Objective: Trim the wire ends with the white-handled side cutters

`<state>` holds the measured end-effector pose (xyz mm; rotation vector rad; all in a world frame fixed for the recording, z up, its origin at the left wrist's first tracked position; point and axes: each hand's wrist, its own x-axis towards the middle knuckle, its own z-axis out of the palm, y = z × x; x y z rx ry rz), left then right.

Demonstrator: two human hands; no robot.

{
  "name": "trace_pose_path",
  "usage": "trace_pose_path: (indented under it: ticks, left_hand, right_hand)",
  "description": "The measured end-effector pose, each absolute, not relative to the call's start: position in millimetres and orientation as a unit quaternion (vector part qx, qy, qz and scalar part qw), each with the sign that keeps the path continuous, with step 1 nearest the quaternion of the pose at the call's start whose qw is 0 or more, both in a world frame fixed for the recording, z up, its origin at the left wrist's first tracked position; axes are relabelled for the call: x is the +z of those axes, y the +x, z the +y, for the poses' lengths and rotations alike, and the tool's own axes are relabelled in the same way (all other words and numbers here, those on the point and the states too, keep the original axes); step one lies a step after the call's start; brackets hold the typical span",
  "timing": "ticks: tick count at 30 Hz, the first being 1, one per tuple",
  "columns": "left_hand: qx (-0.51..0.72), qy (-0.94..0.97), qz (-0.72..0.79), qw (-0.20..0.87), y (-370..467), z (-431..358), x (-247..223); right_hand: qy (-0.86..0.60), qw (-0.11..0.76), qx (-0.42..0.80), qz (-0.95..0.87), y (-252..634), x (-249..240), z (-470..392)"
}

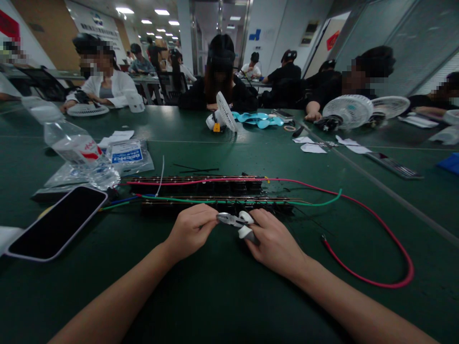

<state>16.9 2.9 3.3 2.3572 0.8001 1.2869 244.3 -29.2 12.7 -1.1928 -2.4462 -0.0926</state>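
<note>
Right hand (276,239) grips white-and-grey-handled silver metal pliers (235,221), pointing toward 9 o'clock; left hand (190,229) pinched narrow, can't tell on what.

The table (222,306) is deep green. The pliers (230,220) pair a silvery head with white and grey handles. One cable (411,267) is red, a thin wire (322,205) bright green, the long strips (229,188) black, and the tie (161,177) white. The phone (59,224) shows a black screen edged in pale lilac; the clear bottle (77,145) wears red lettering, the bag (127,152) a blue-and-white label. The fan (225,113) is white with an orange-yellow patch, the blades (263,119) sky blue.
</note>
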Motion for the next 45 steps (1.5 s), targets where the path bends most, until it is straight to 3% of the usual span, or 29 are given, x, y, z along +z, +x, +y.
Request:
trace_pose_path:
  ticks: [45]
  left_hand:
    - [0.469,0.823,0.279,0.156,16.7,3.4,3.5]
  right_hand:
    - [-0.438,0.192,-0.050,-0.877,243.6,11.6,-27.8]
